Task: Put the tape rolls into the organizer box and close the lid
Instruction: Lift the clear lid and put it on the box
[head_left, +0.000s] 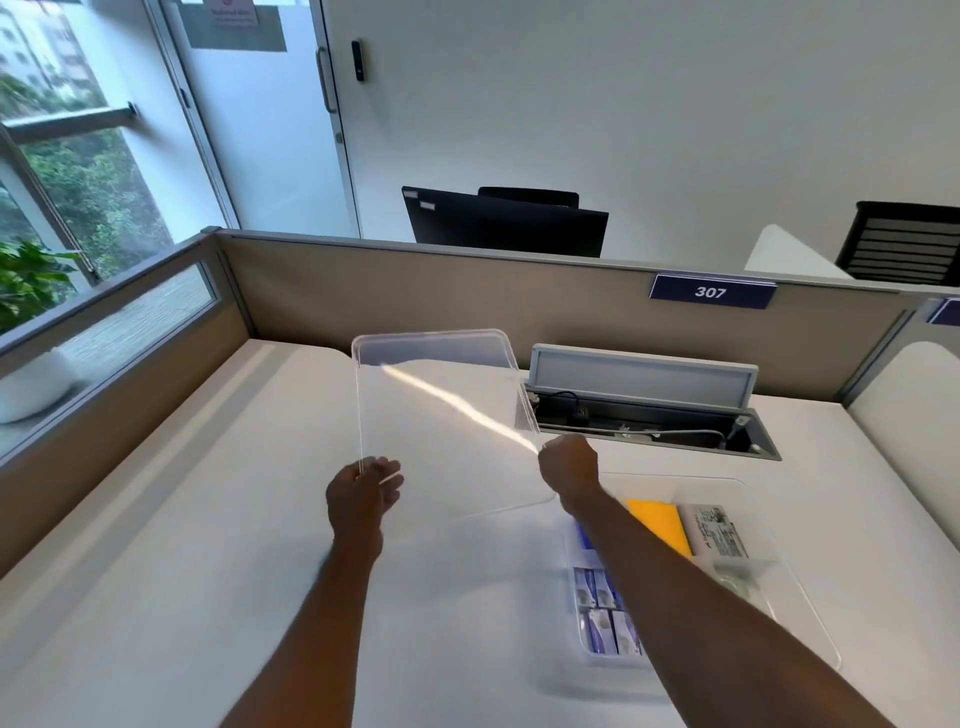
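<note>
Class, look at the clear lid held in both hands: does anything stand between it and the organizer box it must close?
Only the person's own right forearm, which crosses above the open organizer box. The lid is held up by the left hand and right hand, to the box's left; no other object shows between them.

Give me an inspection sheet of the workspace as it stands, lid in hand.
Surface: white desk, bare on its left half.
Job's things: clear plastic lid held tilted in the air, off the clear plastic organizer box at right; the box is open and holds a yellow item, a white labelled pack and blue-and-white packets.
Clutter: nothing seen.
Grips: left hand grips the lid's near left edge; right hand grips its right edge.
Cables: grey cable in the open desk cable tray.
Surroundings: beige partition with sign 307; window at left.
</note>
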